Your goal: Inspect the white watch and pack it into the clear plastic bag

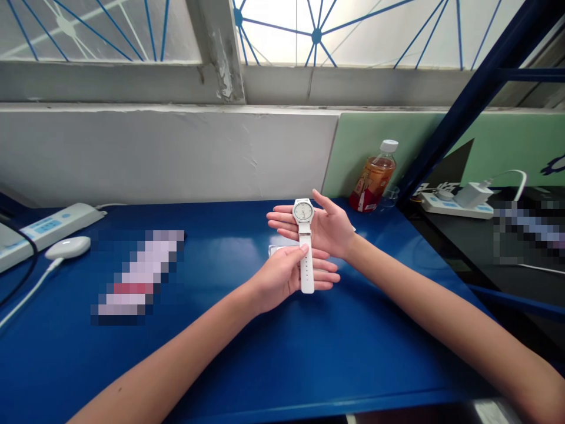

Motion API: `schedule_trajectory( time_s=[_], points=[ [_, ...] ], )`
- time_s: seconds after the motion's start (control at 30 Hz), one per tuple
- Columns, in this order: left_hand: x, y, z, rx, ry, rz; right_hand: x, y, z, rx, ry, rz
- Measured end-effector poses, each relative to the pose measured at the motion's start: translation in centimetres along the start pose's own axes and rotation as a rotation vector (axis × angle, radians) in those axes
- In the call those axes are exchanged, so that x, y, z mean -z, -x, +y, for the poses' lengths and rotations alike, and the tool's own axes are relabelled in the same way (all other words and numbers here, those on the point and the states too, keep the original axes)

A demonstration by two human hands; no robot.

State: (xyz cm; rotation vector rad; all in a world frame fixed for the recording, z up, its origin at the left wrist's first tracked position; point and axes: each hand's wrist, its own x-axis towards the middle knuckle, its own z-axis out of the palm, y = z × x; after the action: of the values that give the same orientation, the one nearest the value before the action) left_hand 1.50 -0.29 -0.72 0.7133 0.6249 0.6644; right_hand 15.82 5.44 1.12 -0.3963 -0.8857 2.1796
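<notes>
Head view: Over a blue table [282, 365], a person is holding up a white wristwatch [303, 212], its round dial facing upward and its strap [306, 274] running back toward the wearer. The left hand [280, 274] is pinching the strap, thumb pressing on top and fingers stretching out beneath it. The right hand [329, 229] is lying wide open just beyond, palm up and fingers spreading behind the dial (from where I am standing, I cannot tell whether the watch is touching that palm). A pale, clear-edged thing [274, 251] is peeking out from behind the left hand, mostly hidden.

Near the wall, a white-capped bottle of orange drink [373, 179] is standing beyond the right hand. On the left side of the table, a pixelated item [141, 271] is lying well apart from both hands, and a white rounded device [68, 247] is trailing a white cable beside a power strip [57, 227]. A second power strip [454, 205], holding a white plug [473, 194], is sitting on a dark surface at far right, while blue window bars [316, 36] are crossing the bright panes above.
</notes>
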Motion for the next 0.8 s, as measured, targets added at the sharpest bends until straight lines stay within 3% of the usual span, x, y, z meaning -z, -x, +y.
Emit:
schedule_trajectory(
  time_s=[0.2,0.53,0.8],
  points=[
    [-0.42,0.02,-0.06,-0.001,-0.025,0.057,-0.12,0.19,-0.18,0.014,0.022,-0.028],
    [0.16,0.12,0.29,-0.015,-0.046,0.000,0.14,0.24,-0.62,-0.007,0.036,-0.037],
    [0.02,0.08,0.38,0.005,-0.049,0.047,0.20,0.22,-0.49,-0.024,0.039,-0.058]
  ],
)
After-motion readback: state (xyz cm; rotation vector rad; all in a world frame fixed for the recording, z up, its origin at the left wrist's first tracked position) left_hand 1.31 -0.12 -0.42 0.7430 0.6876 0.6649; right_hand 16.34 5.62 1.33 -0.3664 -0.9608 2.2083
